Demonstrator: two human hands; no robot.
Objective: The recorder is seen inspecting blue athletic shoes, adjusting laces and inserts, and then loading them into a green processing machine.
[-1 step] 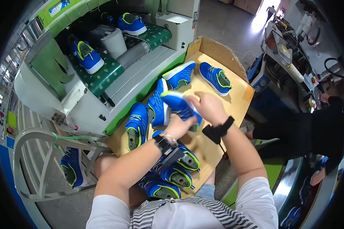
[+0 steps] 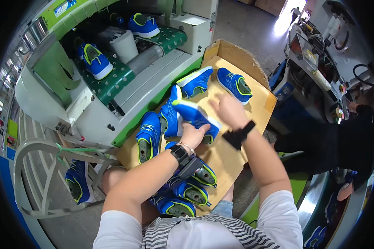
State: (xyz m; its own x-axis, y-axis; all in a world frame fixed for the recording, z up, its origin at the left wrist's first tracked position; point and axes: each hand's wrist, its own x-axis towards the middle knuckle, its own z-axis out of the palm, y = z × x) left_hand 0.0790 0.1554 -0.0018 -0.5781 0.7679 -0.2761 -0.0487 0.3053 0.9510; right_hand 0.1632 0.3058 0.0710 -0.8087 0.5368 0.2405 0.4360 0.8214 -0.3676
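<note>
Over the tabletop [image 2: 259, 101], left hand [image 2: 193, 137] grips blue shoe [image 2: 192, 112] — right hand [image 2: 230, 110] blurred, grasp unclear.

Left hand [image 2: 193, 137] holds blue shoe [image 2: 191, 111] above wooden board [image 2: 258, 107]. Right hand [image 2: 230, 111] just beside it, blurred; whether fingers touch shoe, cannot say surely. Other shoes [image 2: 148, 130] lie around on board. Belt shoes [image 2: 96, 63] stand on green belt [image 2: 115, 86]. Co-worker [image 2: 340, 141] at right.

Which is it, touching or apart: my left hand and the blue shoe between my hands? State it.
Touching. The head view shows the left hand gripping the blue shoe, its thumb lying against it.
</note>
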